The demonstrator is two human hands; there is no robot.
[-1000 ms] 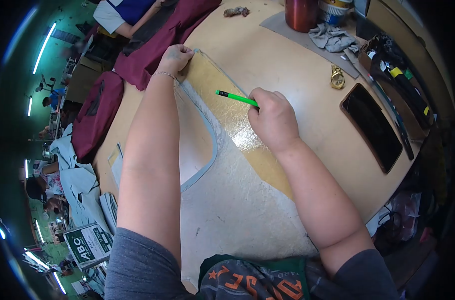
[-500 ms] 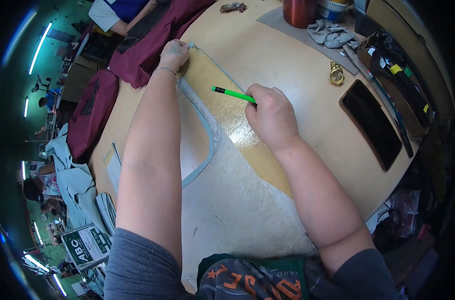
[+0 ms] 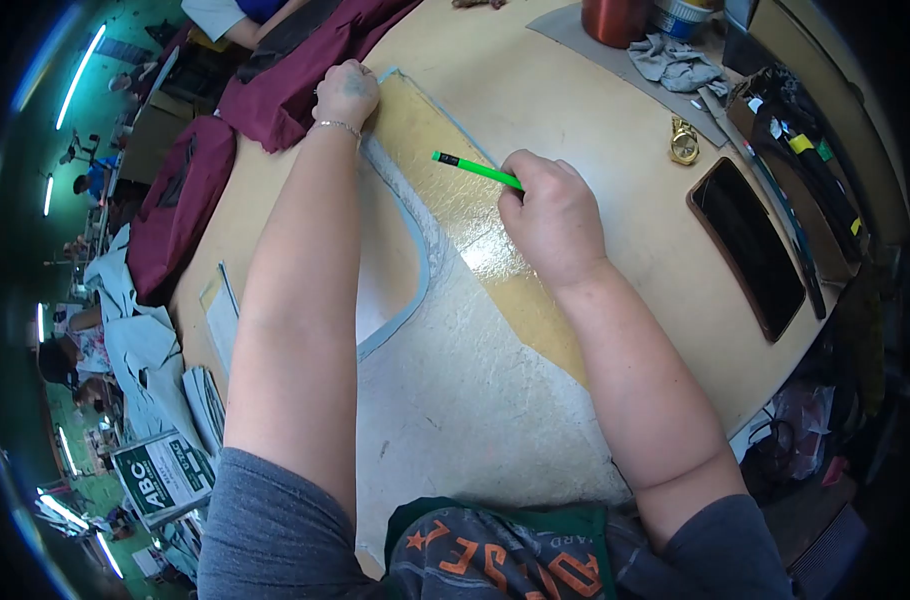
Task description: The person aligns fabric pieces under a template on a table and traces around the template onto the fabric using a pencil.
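My right hand (image 3: 555, 215) grips a bright green pencil (image 3: 488, 173) with a black band at its eraser end; its writing tip is hidden by the hand. Beneath that hand lies a shiny yellowish sheet (image 3: 430, 160), with thin light-blue fabric along its far right edge. A rough whitish panel (image 3: 455, 400) joins it nearer my body, and a curved blue-grey edging (image 3: 422, 275) borders a cut-out on the left. At the sheet's far left corner rests my left hand (image 3: 347, 97), closed with the knuckles up; its fingertips are out of sight.
A phone (image 3: 745, 245) and gold watch (image 3: 683, 142) lie on the right, near a box of tools (image 3: 800, 160). Maroon fabric (image 3: 275, 105) lies along the left edge, below another person's arm (image 3: 245, 30). A red container (image 3: 610, 20) and grey rag (image 3: 675, 65) sit at the back.
In the view, my left hand sits slightly higher and my right hand slightly farther right, still holding the pencil. The whole scene has shifted a little as well.
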